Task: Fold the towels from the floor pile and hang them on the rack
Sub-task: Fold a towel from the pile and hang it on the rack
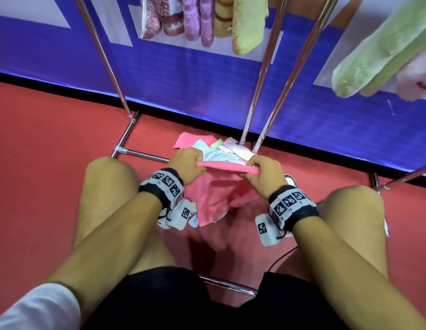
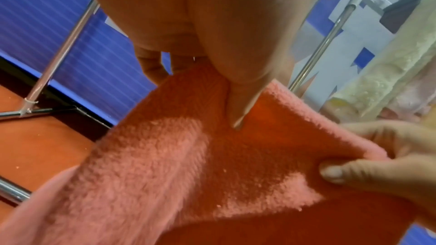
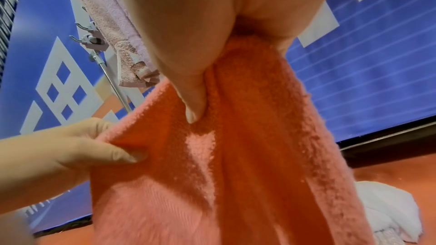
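- Above the floor pile [image 1: 221,148], beside the rack's foot rail [image 1: 140,154], the pink towel [image 1: 219,194] hangs from a taut top edge.
- The left hand [image 1: 187,164] and the right hand [image 1: 264,173] each pinch one end of that edge, thumbs pressed into the terry.
- It looks light, limp and grippy; corners seem the best hold for an even fold.

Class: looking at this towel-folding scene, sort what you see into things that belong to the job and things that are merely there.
Belongs to the job:
pink towel, held by left hand and right hand
floor pile
rack
hung towels

Merely there:
blue wall panel
red floor
wrist bands
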`<action>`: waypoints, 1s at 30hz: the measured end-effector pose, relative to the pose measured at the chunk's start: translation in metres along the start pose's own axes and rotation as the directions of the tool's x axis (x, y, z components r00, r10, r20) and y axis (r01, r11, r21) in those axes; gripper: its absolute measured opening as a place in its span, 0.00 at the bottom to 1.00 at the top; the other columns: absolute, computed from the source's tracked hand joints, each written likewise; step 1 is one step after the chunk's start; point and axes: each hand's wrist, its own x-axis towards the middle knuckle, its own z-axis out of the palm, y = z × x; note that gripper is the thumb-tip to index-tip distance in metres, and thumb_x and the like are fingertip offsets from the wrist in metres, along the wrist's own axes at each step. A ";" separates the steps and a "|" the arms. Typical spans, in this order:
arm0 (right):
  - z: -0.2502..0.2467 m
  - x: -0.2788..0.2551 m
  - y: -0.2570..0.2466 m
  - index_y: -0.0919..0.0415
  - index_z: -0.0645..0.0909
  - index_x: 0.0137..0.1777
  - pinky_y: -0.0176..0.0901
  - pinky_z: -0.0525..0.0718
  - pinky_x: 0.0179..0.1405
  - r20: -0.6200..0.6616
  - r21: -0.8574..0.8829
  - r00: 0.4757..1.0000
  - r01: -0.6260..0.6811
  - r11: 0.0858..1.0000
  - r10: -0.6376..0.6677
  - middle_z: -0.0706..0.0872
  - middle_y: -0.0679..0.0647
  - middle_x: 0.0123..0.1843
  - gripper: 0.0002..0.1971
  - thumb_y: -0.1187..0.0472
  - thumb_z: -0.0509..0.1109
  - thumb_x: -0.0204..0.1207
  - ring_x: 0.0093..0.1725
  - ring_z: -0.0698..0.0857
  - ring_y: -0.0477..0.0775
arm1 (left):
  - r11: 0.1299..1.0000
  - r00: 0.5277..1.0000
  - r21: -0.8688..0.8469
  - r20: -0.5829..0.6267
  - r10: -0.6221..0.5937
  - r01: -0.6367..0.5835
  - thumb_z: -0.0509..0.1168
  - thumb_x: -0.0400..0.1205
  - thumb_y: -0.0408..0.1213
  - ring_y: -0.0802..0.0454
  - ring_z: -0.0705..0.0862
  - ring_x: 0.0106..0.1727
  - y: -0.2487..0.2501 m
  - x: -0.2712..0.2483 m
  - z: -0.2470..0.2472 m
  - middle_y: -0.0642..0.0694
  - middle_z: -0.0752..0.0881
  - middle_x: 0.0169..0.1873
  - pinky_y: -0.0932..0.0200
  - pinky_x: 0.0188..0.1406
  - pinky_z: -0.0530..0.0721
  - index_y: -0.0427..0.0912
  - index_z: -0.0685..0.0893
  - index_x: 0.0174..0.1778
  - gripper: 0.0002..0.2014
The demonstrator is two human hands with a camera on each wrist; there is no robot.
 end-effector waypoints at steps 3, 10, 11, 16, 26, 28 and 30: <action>0.000 0.003 0.003 0.53 0.85 0.40 0.41 0.69 0.41 0.013 -0.082 1.000 0.017 0.997 -0.016 0.81 0.49 0.38 0.03 0.58 0.76 0.73 0.44 0.83 0.60 | 0.992 0.998 -0.125 -0.064 0.001 -0.009 0.71 0.72 0.30 0.48 0.71 0.29 0.008 0.002 0.000 0.49 0.72 0.23 0.53 0.30 0.72 0.41 0.72 0.22 0.16; 0.010 0.000 -0.006 0.58 0.77 0.74 0.55 0.75 0.72 0.135 0.043 0.974 0.177 0.983 -0.181 0.80 0.57 0.70 0.34 0.57 0.79 0.67 0.70 0.78 0.57 | 0.910 0.982 -0.378 0.014 0.187 -0.168 0.68 0.75 0.37 0.60 0.64 0.26 0.036 -0.002 0.017 0.56 0.66 0.24 0.61 0.28 0.63 0.51 0.63 0.26 0.20; 0.015 -0.002 -0.010 0.58 0.72 0.78 0.55 0.72 0.76 0.180 0.094 0.959 0.205 0.974 -0.219 0.77 0.57 0.75 0.39 0.58 0.78 0.65 0.74 0.75 0.58 | 0.910 0.976 -0.378 0.062 0.210 -0.172 0.67 0.73 0.38 0.59 0.65 0.27 0.039 -0.004 0.022 0.56 0.67 0.25 0.58 0.29 0.65 0.51 0.63 0.26 0.18; 0.026 0.000 -0.013 0.61 0.70 0.80 0.51 0.70 0.77 0.208 0.150 0.941 0.238 0.959 -0.266 0.77 0.60 0.76 0.39 0.67 0.78 0.67 0.75 0.75 0.60 | 0.926 0.976 -0.359 0.125 0.176 -0.120 0.70 0.69 0.46 0.53 0.73 0.30 0.038 -0.001 0.035 0.49 0.77 0.26 0.54 0.34 0.74 0.44 0.72 0.26 0.15; 0.003 0.011 0.010 0.55 0.84 0.50 0.37 0.70 0.47 -0.011 0.128 0.981 0.194 0.973 -0.194 0.88 0.51 0.45 0.08 0.65 0.64 0.79 0.48 0.82 0.56 | 0.981 0.948 -0.187 0.300 0.109 -0.054 0.74 0.77 0.36 0.56 0.69 0.27 0.022 0.010 0.021 0.54 0.72 0.25 0.58 0.36 0.69 0.49 0.74 0.29 0.16; 0.002 0.011 0.012 0.53 0.83 0.48 0.38 0.69 0.44 -0.004 0.142 0.989 0.146 0.979 -0.147 0.84 0.48 0.40 0.07 0.64 0.64 0.78 0.43 0.79 0.53 | 0.953 0.967 -0.292 0.209 0.148 -0.083 0.73 0.79 0.35 0.53 0.72 0.32 0.026 0.011 0.020 0.48 0.75 0.28 0.55 0.39 0.72 0.44 0.77 0.32 0.13; 0.003 0.008 0.008 0.54 0.82 0.48 0.44 0.75 0.42 0.008 0.175 0.989 0.141 0.974 -0.144 0.83 0.46 0.38 0.08 0.62 0.65 0.72 0.38 0.79 0.53 | 0.912 0.971 -0.390 0.137 0.195 -0.128 0.72 0.79 0.34 0.51 0.78 0.40 0.036 0.009 0.019 0.40 0.82 0.36 0.55 0.48 0.77 0.35 0.82 0.38 0.08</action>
